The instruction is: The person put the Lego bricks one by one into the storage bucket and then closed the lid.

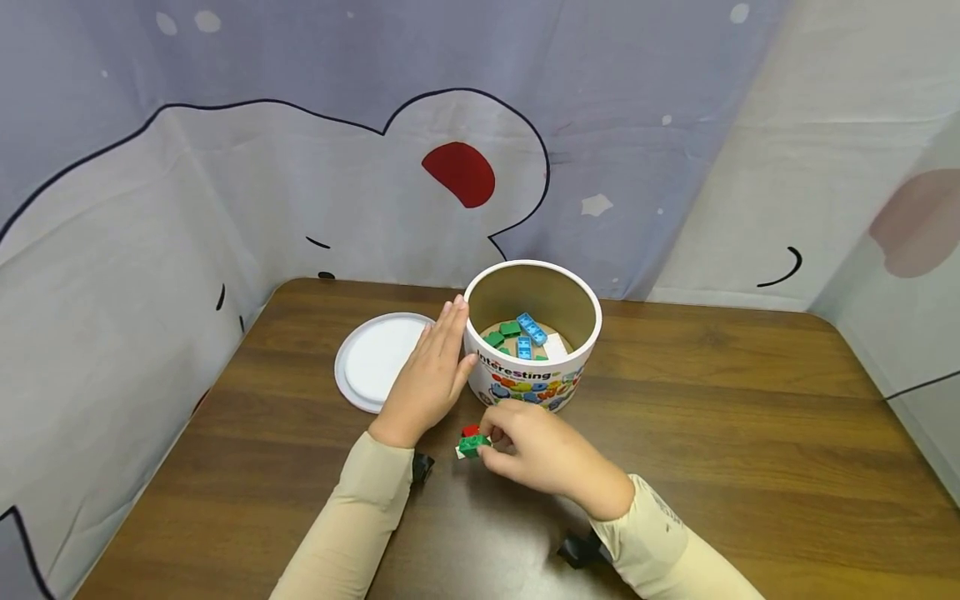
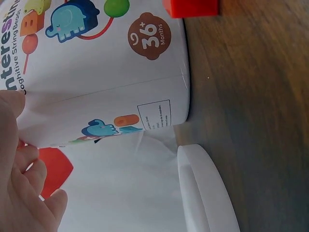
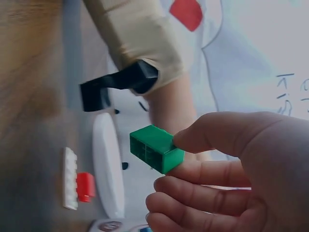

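Note:
Between thumb and forefinger, my right hand (image 1: 551, 454) pinches a green toy brick (image 3: 153, 147), held above the table in front of the bucket. Below it on the table lies a white studded brick (image 3: 70, 179) with a red brick (image 3: 86, 187) against its studs. My left hand (image 1: 429, 371) rests its straight fingers against the left side of the white printed bucket (image 1: 491, 383), fingertips at the rim. Inside the open bucket are several bricks, among them a blue brick (image 1: 532, 330), a green brick (image 1: 510, 328) and a white brick (image 1: 555, 347).
A round white lid (image 1: 375, 358) lies on the wooden table (image 1: 735, 433) left of the bucket, partly behind my left hand. Printed cloth (image 1: 637, 150) hangs behind the table. Black straps (image 1: 581, 550) are at both wrists.

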`<act>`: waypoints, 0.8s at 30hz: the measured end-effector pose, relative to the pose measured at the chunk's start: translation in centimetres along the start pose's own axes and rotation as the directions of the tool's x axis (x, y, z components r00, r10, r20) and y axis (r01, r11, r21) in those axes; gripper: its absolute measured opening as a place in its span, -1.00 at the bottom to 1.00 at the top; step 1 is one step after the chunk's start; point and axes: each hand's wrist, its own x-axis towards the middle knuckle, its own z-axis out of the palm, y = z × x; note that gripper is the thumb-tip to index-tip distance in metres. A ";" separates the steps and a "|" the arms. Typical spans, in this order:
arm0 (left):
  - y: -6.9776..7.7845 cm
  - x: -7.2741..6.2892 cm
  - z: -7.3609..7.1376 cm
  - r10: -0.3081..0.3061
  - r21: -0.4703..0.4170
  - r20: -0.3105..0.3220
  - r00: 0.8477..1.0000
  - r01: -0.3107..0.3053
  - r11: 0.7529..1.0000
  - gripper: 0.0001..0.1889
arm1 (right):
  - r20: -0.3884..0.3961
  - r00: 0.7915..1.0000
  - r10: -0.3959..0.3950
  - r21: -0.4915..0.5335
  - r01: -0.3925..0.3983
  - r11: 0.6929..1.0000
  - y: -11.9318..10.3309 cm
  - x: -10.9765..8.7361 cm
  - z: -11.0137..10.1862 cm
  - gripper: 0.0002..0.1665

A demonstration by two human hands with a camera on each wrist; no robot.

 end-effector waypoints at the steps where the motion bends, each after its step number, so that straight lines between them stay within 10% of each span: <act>1: 0.0 0.0 0.0 -0.003 -0.001 0.003 1.000 0.003 1.000 -0.24 | -0.012 1.000 -0.002 -0.002 0.002 1.000 -0.1 -0.1 -0.3 -0.89; 11: 0.3 0.2 -0.2 -0.002 -0.019 -0.003 1.000 0.002 1.000 -0.26 | -0.211 0.977 -0.023 0.053 0.035 0.998 0.1 -0.5 -2.9 -0.90; 24: -0.1 0.0 0.1 -0.005 -0.004 0.003 1.000 0.005 1.000 -0.26 | -0.523 0.846 -0.104 0.093 0.178 0.980 1.7 0.0 -4.9 -0.84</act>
